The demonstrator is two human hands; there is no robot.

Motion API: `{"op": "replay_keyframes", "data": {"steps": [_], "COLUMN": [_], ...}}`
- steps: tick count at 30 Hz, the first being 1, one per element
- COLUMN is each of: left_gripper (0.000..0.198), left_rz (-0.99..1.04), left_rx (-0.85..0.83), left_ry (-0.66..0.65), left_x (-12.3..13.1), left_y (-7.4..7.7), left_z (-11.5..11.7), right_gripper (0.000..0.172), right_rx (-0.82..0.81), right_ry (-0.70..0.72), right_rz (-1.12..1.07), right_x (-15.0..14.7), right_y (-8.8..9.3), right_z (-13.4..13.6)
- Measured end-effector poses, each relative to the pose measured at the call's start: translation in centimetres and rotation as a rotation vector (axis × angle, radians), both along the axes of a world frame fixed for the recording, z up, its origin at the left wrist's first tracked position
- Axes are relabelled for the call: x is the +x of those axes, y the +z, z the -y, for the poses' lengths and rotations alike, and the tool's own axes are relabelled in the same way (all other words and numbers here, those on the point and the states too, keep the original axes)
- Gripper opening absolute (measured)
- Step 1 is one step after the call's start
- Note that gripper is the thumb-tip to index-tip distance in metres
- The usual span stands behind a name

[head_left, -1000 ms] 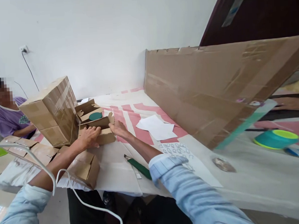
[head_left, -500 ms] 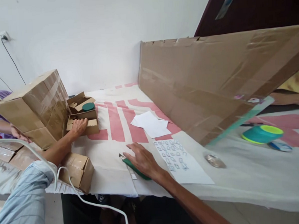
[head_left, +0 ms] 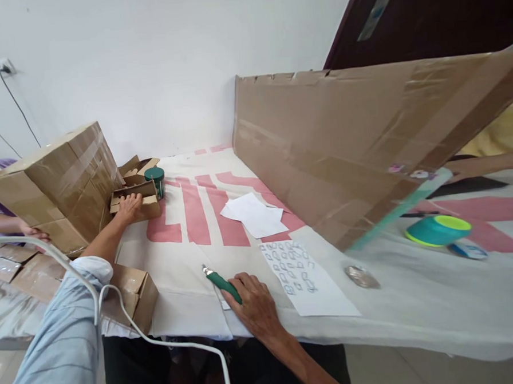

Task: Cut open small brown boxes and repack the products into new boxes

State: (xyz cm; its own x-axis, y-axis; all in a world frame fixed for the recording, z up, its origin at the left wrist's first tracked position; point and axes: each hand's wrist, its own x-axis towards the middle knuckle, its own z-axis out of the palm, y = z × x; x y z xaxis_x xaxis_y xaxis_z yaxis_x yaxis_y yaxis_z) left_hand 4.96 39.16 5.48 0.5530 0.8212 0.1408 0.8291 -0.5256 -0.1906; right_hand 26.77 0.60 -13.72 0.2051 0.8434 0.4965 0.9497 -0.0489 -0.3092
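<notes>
At the far left of the table, my left hand [head_left: 130,206] is closed on a small open cardboard box [head_left: 151,209], its fingers curled over the flaps. Just behind that box stands a jar with a dark green lid [head_left: 154,174]; its lower part is partly hidden. Close to the front edge, my right hand [head_left: 256,304] grips a green-handled tool [head_left: 218,281] with a short metal tip pointing away to the left. The tool's exact kind cannot be made out. A sheet with rows of small drawings [head_left: 306,281] lies right of this hand.
A big taped carton [head_left: 67,185] stands at left, with a co-worker's hand at it. A closed small carton [head_left: 133,299] is near the front edge. A tall cardboard panel [head_left: 313,131] slants across the right. White cable [head_left: 174,344] crosses in front.
My right hand, earlier open over the green-handled tool, has closed around it. My left hand and the small box have shifted slightly left, and more of the jar's side shows.
</notes>
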Motion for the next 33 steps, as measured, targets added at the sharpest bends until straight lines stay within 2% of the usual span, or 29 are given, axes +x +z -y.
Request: {"op": "replay_keyframes", "data": {"steps": [3, 8, 15, 19, 22, 24, 26, 29, 33], "left_gripper": [0.069, 0.061, 0.066, 0.065, 0.059, 0.053, 0.05, 0.049, 0.052], "left_rz": [-0.011, -0.021, -0.023, 0.002, 0.021, 0.029, 0.036, 0.06, 0.09], "left_rx": [-0.03, -0.093, -0.129, -0.123, -0.109, -0.107, -0.112, -0.11, -0.086], "left_ry": [-0.037, -0.06, -0.081, -0.118, -0.151, -0.167, -0.176, -0.179, -0.178], "left_x": [-1.4, -4.7, -7.4, -7.4, -7.3, -7.2, -7.3, -7.7, -8.1], "left_y": [1.4, 3.1, 3.4, 3.3, 2.9, 2.2, 1.2, -0.5, -2.3], "left_z": [1.0, 2.9, 4.0, 4.2, 4.2, 4.1, 4.0, 3.7, 3.5], "right_gripper": [0.014, 0.014, 0.01, 0.02, 0.027, 0.021, 0.014, 0.007, 0.021], "right_rx": [-0.002, -0.009, -0.147, -0.179, -0.117, -0.074, -0.111, -0.139, -0.151], "right_ry": [0.001, 0.004, 0.025, 0.038, 0.098, 0.139, 0.127, 0.103, 0.036], "right_rz": [-0.001, -0.013, -0.026, -0.283, -0.62, -0.933, -1.271, -1.403, -1.49], "right_x": [0.0, 0.0, -0.1, 0.3, 0.8, 0.9, 0.9, 0.5, -0.2], "right_y": [-0.2, -0.2, 1.0, 3.2, 6.2, 8.3, 10.0, 11.2, 11.0], "right_z": [0.0, -0.3, -1.1, -3.5, -8.4, -12.9, -17.8, -24.9, -32.8]}}
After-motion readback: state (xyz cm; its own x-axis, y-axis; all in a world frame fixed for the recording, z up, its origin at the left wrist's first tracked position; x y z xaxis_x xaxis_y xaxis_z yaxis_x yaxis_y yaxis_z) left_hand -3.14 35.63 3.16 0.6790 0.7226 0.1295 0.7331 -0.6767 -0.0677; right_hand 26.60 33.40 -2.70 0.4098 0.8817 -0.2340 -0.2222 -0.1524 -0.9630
